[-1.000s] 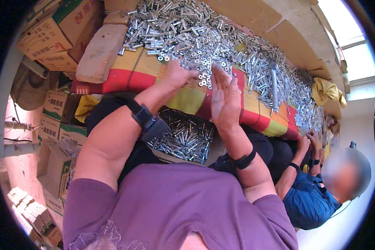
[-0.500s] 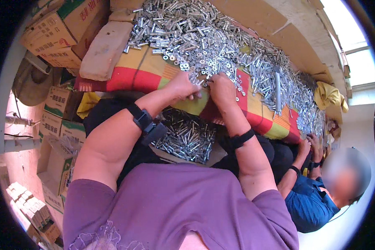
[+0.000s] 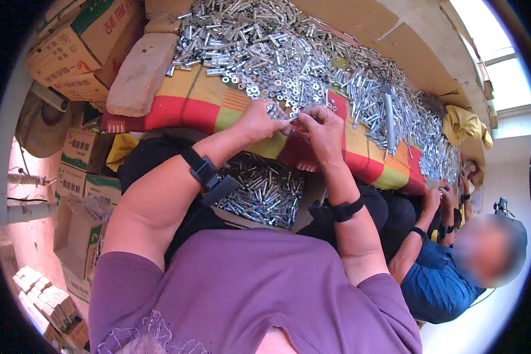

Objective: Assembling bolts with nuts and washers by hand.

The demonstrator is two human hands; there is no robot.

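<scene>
Metal parts (image 3: 272, 110), left hand (image 3: 256, 121) curled, right hand (image 3: 322, 125) pinching

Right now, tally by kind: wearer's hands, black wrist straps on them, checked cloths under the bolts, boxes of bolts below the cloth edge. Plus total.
Wearer's hands: 2 (left hand, right hand)
Wrist straps: 2
Checked cloth: 1
Box of bolts: 1
Total: 6
Loose bolts and washers left out: too many to count.
</scene>
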